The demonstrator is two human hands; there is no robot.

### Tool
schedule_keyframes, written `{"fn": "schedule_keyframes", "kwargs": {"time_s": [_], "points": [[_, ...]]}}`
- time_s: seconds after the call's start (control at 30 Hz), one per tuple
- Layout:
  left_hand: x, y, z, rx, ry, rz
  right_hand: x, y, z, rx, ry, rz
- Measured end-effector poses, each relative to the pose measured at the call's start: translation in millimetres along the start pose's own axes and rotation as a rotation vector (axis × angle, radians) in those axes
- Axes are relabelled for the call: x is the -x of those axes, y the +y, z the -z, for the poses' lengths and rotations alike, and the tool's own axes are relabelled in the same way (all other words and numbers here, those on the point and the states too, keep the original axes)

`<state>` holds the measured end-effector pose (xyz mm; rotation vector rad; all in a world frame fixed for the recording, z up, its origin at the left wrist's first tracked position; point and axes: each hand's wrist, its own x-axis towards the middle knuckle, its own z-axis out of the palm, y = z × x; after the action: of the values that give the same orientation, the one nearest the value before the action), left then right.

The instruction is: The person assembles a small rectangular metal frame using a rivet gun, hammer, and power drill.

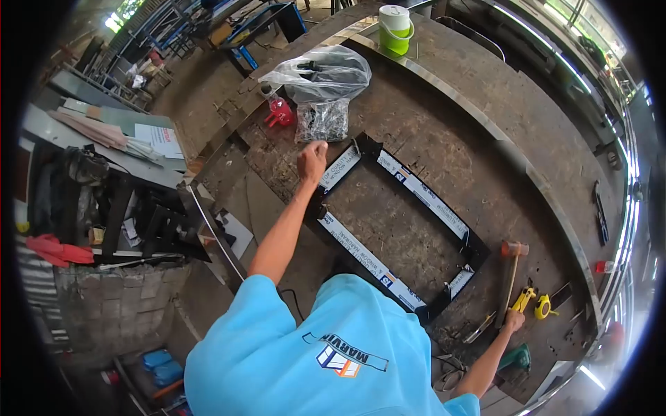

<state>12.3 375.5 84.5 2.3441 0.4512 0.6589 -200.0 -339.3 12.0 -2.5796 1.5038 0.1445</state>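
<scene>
A black rectangular frame (433, 201) with printed white and blue film on its sides lies on the brown workbench (458, 90). By its upper left corner is my left hand (313, 161), fingers closed, near a clear bag of small parts (323, 119); what it holds, if anything, is too small to name. Down at the right, my right hand (514, 319) has its fingers round the lower end of a yellow-handled tool (524, 299). Beside that tool are a mallet (513, 260) and a yellow tape measure (545, 307).
A large clear plastic bag (326, 73) and a red object (279, 112) lie beyond my left hand. A green and white jug (395, 31) stands at the far edge. Black pliers (600, 211) lie far right, and a green tool (515, 359) is near my right forearm.
</scene>
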Motion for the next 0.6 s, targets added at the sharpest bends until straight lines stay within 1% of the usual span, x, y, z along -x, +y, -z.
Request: {"fn": "schedule_keyframes", "kwargs": {"time_s": [0.07, 0.13, 0.17, 0.2, 0.23, 0.27, 0.3, 0.37, 0.43, 0.47, 0.5, 0.53, 0.57, 0.6], "points": [[-54, -25, -7, -0.029, 0.057, -0.017, -17, 28, 3, -0.796, -0.168, -0.127], [-102, -61, -25, -0.090, 0.026, -0.058, 11, 28, 44, -0.855, 0.037, -0.033], [-121, -77, -31, -0.218, -0.151, -0.056, 24, 32, 64, -0.674, 0.154, -0.047], [-132, -94, -38, -0.199, -0.164, -0.060, 63, 9, 97, -0.667, 0.175, -0.057], [-140, -110, -51, -0.328, -0.258, -0.109, 121, -28, 132, -0.836, 0.320, -0.042], [-145, -116, -67, -0.454, -0.360, -0.170, 159, -47, 153, -0.994, 0.478, -0.029], [-146, -94, -62, -0.381, -0.397, -0.109, 169, -42, 156, -0.975, 0.519, -0.060], [-158, -114, -81, -0.334, -0.398, -0.205, 196, -17, 159, -1.507, 0.177, 0.052], [-170, -118, -77, -0.331, -0.438, -0.292, 281, -115, 192, -1.486, 0.083, 0.305], [-171, -109, -69, -0.339, -0.437, -0.291, 280, -101, 172, -1.523, -0.076, 0.382], [-176, -138, -83, -0.247, -0.346, -0.411, 301, -131, 175, -1.477, -0.128, 0.375], [-177, -129, -75, -0.281, -0.380, -0.435, 322, -165, 176, -1.465, -0.187, 0.378], [-179, -146, -83, -0.152, -0.449, -0.388, 338, -191, 173, -1.454, -0.237, 0.375], [-174, -146, -78, -0.176, -0.514, -0.443, 338, -198, 155, -1.546, -0.466, 0.469]]}}
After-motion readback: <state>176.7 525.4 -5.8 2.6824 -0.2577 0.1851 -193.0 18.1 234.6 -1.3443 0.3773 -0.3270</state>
